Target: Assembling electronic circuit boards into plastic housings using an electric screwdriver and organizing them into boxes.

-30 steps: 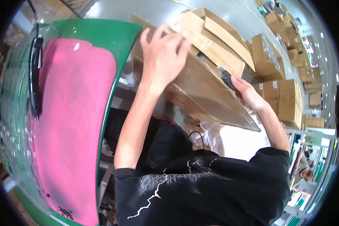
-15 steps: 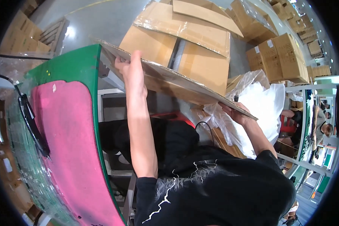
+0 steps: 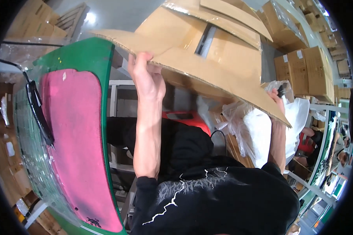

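A cardboard sheet (image 3: 223, 78) is raised in front of me, slanting down from upper left to right. My left hand (image 3: 147, 80) is closed on its near edge left of the middle, thumb on top. Toward the right end, my right hand (image 3: 277, 102) grips the sheet, partly hidden behind it. A small black object (image 3: 281, 91) shows at the right hand's fingers; its kind is unclear. Beyond the sheet stands a large cardboard box (image 3: 239, 55), with a narrow dark gap between its top flaps.
To my left is a green table (image 3: 76, 55) with a pink mat (image 3: 72, 125), a black corded tool (image 3: 37, 109) and clear plastic. White material in clear plastic (image 3: 259, 129) sits at right. Stacked cartons (image 3: 306, 72) stand farther back. A red object (image 3: 188, 119) lies below the sheet.
The cardboard sheet has tipped, so more of its upper face shows. My right hand has moved up and to the right with it. The view has shifted slightly.
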{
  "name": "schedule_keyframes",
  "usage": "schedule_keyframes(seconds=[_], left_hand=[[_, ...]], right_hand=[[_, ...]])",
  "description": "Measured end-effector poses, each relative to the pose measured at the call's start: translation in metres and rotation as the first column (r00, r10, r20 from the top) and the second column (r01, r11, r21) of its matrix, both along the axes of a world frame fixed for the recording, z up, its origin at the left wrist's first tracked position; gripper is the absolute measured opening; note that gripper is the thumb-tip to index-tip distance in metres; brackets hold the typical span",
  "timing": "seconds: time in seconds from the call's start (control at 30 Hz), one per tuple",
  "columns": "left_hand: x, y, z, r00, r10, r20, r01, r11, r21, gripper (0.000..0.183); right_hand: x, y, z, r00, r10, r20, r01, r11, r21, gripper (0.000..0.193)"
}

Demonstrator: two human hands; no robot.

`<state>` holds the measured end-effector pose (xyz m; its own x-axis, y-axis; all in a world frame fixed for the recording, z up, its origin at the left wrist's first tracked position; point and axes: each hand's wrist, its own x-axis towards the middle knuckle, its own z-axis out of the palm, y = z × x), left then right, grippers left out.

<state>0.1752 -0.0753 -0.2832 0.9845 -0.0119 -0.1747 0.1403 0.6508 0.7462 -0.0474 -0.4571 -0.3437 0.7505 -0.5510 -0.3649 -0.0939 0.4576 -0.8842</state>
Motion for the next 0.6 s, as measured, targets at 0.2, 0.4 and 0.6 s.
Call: schedule_keyframes(seconds=[0.2, 0.4, 0.6], left_hand=[[-0.001, -0.021, -0.054, 0.993, -0.094, 0.069, 0.111, 0.942, -0.316, 0.059], [0.006, 0.007, -0.08, 0.988, -0.068, 0.136, 0.075, 0.996, -0.052, 0.056], [-0.023, -0.004, -0.077, 0.985, 0.071, 0.157, -0.06, 0.995, -0.074, 0.023]], right_hand=[[0.062, -0.029, 0.06, 0.995, 0.051, -0.088, -0.1, 0.336, -0.937, 0.017], [0.124, 0.017, 0.127, 0.635, -0.417, -0.65, -0.763, -0.212, -0.611, 0.035], [0.183, 0.086, 0.035, 0.92, 0.051, -0.388, -0.389, -0.002, -0.921, 0.035]])
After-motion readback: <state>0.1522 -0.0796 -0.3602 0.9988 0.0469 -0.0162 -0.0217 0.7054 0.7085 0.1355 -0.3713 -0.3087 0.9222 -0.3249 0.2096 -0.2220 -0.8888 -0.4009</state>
